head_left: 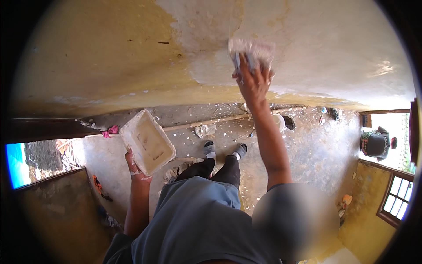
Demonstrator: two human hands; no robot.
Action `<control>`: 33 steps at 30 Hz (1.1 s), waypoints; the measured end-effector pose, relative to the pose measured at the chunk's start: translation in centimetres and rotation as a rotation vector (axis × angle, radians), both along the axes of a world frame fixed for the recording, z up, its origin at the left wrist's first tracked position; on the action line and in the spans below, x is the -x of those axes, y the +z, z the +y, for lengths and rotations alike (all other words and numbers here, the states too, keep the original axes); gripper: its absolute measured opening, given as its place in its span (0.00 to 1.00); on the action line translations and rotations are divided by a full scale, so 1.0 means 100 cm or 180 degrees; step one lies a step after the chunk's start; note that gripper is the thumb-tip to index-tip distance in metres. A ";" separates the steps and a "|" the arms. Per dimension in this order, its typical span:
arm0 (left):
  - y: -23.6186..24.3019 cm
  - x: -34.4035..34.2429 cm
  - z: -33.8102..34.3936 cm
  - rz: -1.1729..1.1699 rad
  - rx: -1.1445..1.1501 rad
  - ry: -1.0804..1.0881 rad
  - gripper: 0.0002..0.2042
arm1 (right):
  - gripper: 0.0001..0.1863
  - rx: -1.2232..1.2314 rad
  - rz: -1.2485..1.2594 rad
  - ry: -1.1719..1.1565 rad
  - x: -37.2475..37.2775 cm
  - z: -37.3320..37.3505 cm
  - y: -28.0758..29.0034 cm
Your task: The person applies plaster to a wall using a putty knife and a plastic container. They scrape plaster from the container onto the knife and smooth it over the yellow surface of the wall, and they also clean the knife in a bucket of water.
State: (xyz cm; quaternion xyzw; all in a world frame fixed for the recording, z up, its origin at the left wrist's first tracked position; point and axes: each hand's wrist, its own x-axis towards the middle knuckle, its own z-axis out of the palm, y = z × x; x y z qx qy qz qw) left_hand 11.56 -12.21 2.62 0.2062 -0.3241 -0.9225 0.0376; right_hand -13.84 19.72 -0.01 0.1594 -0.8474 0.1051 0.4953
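My right hand (254, 81) is raised to the wall (316, 53), fingers gripping a flat, pale tool (251, 46) smeared with white material and blurred against the surface. The wall is yellow with pale, whitish patches around the tool. My left hand (134, 163) holds a rectangular white tray (165, 149) by its side, at waist level on the left; pale cream material lies inside it, and there are white smears on my fingers and wrist.
A long pole (206, 122) lies on the speckled floor (312, 145), with a white bucket (278, 121), pink cloth (113, 129) and debris around my feet. A person (376, 145) is in the doorway at right. A barred window (395, 198) and another bright opening (39, 163) flank me.
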 end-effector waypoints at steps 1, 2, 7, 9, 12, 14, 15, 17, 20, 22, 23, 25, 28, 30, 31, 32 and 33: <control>-0.002 -0.002 -0.002 -0.0228 0.0090 0.0109 0.28 | 0.31 0.0011 -0.0313 -0.0007 -0.005 0.000 -0.028; -0.003 -0.002 -0.004 -0.0238 0.0120 0.0114 0.28 | 0.32 0.0018 -0.0493 0.0027 -0.006 0.003 -0.061; -0.007 -0.005 -0.012 -0.0480 0.0162 0.0167 0.29 | 0.28 0.0100 -0.1710 0.0052 -0.032 0.028 -0.191; -0.005 -0.009 -0.008 -0.0413 0.0269 0.0183 0.29 | 0.21 0.0914 -0.2138 0.0204 -0.042 0.041 -0.207; -0.016 -0.006 -0.016 -0.0344 0.0231 0.0193 0.30 | 0.12 0.4075 -0.2040 0.0172 -0.033 0.063 -0.199; -0.024 -0.011 -0.017 -0.0353 0.0056 0.0202 0.30 | 0.10 0.4184 -0.1927 0.0013 -0.032 0.065 -0.169; -0.023 -0.013 -0.015 -0.0323 -0.0007 0.0158 0.30 | 0.09 0.4326 -0.1808 -0.0119 -0.030 0.063 -0.155; -0.022 -0.009 -0.014 -0.0255 -0.0065 0.0063 0.30 | 0.09 0.4198 -0.1591 -0.0042 -0.022 0.058 -0.145; -0.024 -0.011 -0.016 -0.0243 0.0007 0.0114 0.31 | 0.13 0.4489 -0.1215 -0.0043 -0.012 0.015 -0.118; -0.017 -0.012 -0.012 -0.0263 0.0198 0.0191 0.31 | 0.16 0.3895 -0.1061 -0.0270 -0.008 -0.035 -0.108; -0.011 -0.006 -0.007 -0.0245 0.0226 0.0123 0.31 | 0.16 0.4066 -0.1188 -0.0467 -0.002 -0.052 -0.131; -0.004 -0.001 -0.002 -0.0357 0.0303 0.0252 0.33 | 0.17 0.2854 -0.1142 -0.0918 -0.008 -0.108 -0.142; -0.011 0.000 -0.011 -0.0570 0.0355 0.0322 0.33 | 0.20 0.4185 -0.2212 0.0146 -0.033 -0.177 -0.152; -0.011 -0.008 -0.010 -0.0426 0.0389 0.0317 0.32 | 0.19 0.3477 -0.1787 -0.0052 -0.042 -0.158 -0.148; -0.009 -0.010 -0.011 -0.0283 0.0426 0.0276 0.31 | 0.18 0.2779 -0.1332 -0.0261 -0.043 -0.140 -0.140; -0.014 -0.013 -0.014 -0.0305 0.0393 0.0347 0.31 | 0.17 0.3386 -0.1364 -0.0334 -0.038 -0.119 -0.118; -0.018 -0.015 -0.016 -0.0434 0.0359 0.0364 0.32 | 0.16 0.3995 -0.1417 -0.0463 -0.034 -0.098 -0.101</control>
